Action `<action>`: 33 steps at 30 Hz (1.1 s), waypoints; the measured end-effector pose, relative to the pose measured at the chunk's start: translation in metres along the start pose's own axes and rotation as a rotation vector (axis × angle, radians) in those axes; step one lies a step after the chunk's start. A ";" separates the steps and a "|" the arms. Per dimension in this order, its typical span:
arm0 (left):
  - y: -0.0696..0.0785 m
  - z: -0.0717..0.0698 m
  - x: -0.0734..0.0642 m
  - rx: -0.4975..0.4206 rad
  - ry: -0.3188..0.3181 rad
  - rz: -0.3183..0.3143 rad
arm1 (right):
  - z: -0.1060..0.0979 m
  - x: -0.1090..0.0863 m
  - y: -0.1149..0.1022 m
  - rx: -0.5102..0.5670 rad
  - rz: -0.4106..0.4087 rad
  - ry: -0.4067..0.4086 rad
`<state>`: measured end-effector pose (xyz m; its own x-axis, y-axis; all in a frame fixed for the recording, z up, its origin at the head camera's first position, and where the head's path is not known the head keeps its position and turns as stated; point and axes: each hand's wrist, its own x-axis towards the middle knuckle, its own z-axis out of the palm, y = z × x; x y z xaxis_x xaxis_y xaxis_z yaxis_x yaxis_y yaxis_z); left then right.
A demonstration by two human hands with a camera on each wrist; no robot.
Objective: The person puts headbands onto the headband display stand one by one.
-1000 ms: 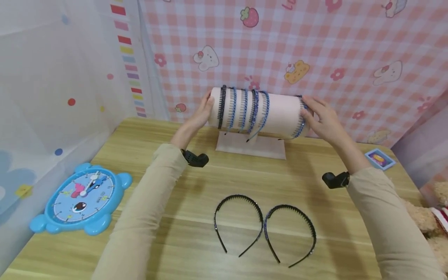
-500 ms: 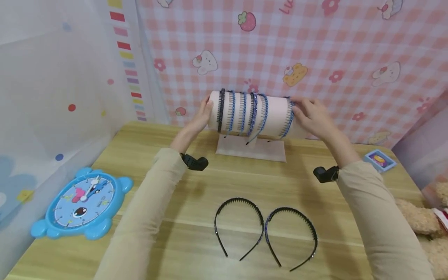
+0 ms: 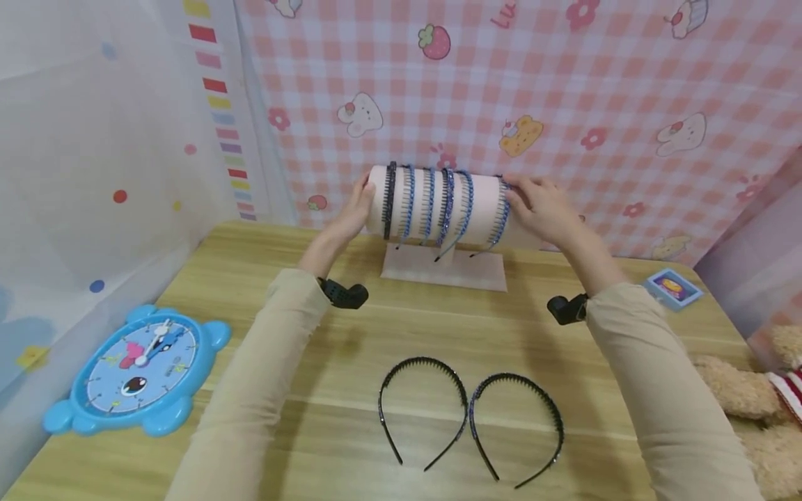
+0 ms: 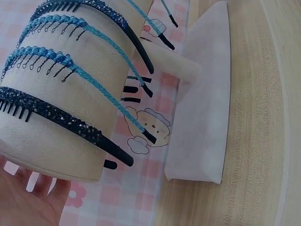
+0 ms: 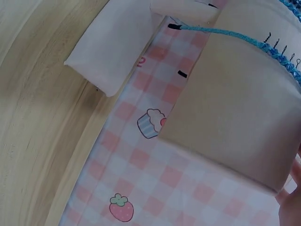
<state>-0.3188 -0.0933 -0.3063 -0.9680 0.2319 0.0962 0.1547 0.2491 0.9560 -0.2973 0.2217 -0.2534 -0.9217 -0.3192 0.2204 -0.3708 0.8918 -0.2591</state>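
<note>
A pale pink roll-shaped headband stand [image 3: 485, 202] stands at the back of the table, with several blue and black toothed headbands around it. My left hand [image 3: 353, 212] holds the roll's left end; in the left wrist view its fingers [image 4: 40, 186] reach behind that end. My right hand [image 3: 545, 207] pinches a braided blue headband [image 3: 501, 217] near the top, right of the others. The right wrist view shows this headband [image 5: 235, 35] around the roll, its tip hanging below, and only part of my hand at the edge.
Two black headbands [image 3: 423, 360] [image 3: 514, 376] lie side by side at the table's front. A blue animal-shaped clock [image 3: 188, 407] is at left. A small blue frame [image 3: 673, 289] and a plush toy [image 3: 739, 393] are at right. A checked pink cloth [image 3: 438, 90] hangs behind.
My right hand has slid the blue headband leftward along the roll from its right end. My left hand stays at the left end. The view has shifted slightly.
</note>
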 end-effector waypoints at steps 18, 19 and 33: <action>0.000 -0.001 -0.002 0.001 -0.018 -0.014 | 0.010 0.015 -0.012 0.034 -0.083 -0.039; 0.000 0.000 -0.002 0.002 -0.019 -0.011 | 0.009 0.015 -0.012 0.034 -0.088 -0.039; 0.002 0.001 -0.003 -0.008 -0.006 -0.011 | 0.008 -0.017 0.022 0.391 0.042 0.016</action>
<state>-0.3154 -0.0924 -0.3046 -0.9683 0.2352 0.0841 0.1426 0.2439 0.9593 -0.2911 0.2445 -0.2701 -0.9361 -0.2777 0.2156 -0.3513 0.7138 -0.6058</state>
